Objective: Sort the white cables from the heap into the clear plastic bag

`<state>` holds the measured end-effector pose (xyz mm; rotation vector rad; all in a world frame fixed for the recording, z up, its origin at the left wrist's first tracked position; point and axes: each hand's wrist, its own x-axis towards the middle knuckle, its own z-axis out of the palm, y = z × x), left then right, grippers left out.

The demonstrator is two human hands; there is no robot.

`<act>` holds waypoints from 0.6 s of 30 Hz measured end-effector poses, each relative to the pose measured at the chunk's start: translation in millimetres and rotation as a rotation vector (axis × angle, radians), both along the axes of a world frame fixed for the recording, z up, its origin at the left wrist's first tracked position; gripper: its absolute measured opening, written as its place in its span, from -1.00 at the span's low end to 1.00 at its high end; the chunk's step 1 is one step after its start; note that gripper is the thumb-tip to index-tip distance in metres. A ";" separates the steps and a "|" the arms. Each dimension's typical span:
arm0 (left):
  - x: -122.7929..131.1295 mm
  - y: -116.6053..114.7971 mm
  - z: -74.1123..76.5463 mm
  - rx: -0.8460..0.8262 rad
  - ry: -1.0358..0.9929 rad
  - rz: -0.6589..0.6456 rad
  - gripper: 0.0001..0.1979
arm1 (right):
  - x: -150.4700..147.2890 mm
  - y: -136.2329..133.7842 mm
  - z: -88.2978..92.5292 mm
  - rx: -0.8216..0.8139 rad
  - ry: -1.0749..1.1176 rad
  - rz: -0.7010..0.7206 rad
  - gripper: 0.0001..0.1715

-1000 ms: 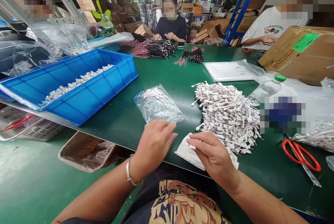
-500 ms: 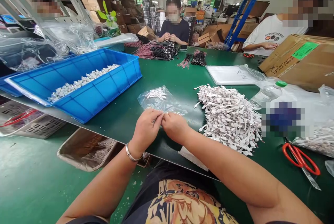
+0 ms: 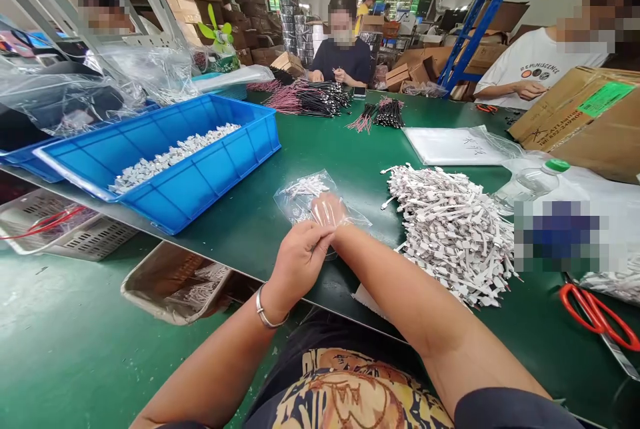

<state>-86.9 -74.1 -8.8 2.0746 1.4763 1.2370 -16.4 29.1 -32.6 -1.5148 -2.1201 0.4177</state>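
Note:
A clear plastic bag [image 3: 354, 214] lies on the table in front of me, with a small heap of short white cable pieces [image 3: 307, 185] in its far end. My left hand [image 3: 303, 252] is closed, pinching the bag's near edge beside my right wrist. Inside the bag, seen through the film, is my right hand [image 3: 327, 209]; its fingers point away from me and are not clear enough to read. Just right of my right forearm rises a big pile of white connector cables [image 3: 450, 229].
Left stands a blue bin [image 3: 215, 176] of small white parts. Red-handled scissors [image 3: 595, 316], a bottle [image 3: 530, 182] and a cardboard box [image 3: 575, 116] are at right. Below the table edge sits a basket [image 3: 145, 282]. Co-workers sit across the table behind dark wire bundles [image 3: 310, 97].
My right hand has gone from the bag's near edge forward into the bag. My left hand has stayed pinching the edge, now next to my right wrist. The view has shifted slightly.

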 end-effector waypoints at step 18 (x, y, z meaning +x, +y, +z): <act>-79.4 113.9 -32.8 -0.295 0.575 0.535 -0.77 | 1.8 12.9 -10.3 0.160 -0.465 0.177 -0.67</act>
